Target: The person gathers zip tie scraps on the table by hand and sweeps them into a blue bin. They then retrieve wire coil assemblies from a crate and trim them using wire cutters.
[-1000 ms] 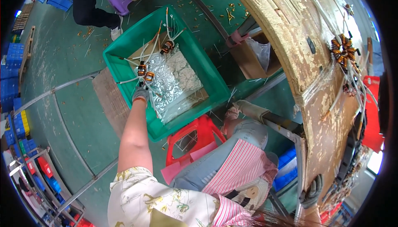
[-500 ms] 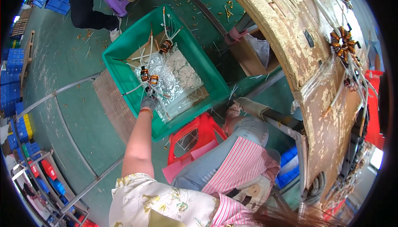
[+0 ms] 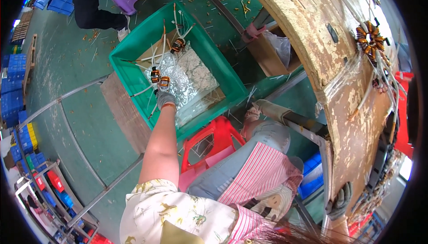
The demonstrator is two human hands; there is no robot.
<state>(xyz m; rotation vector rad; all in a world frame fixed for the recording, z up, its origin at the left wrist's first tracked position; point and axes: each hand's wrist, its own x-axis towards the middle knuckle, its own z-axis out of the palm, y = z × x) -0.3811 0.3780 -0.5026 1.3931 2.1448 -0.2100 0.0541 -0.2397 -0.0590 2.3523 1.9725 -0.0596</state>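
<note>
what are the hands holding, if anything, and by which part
The left hand is at the near side of two copper-coloured coils; whether it grips them, and where, cannot be told. Nothing shows held in the right hand.

Whether the left hand (image 3: 166, 98) grips the copper coils (image 3: 164, 81) is too small to tell, and the view's top edge cuts off the purple stool (image 3: 126, 6).

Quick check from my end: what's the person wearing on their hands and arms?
The left hand wears a grey glove, with a thin orange-red band at the wrist. Its short sleeve is off-white, printed with yellow-green plant-like motifs. The right hand also wears a grey glove; I can't make out a sleeve on that side.
</note>
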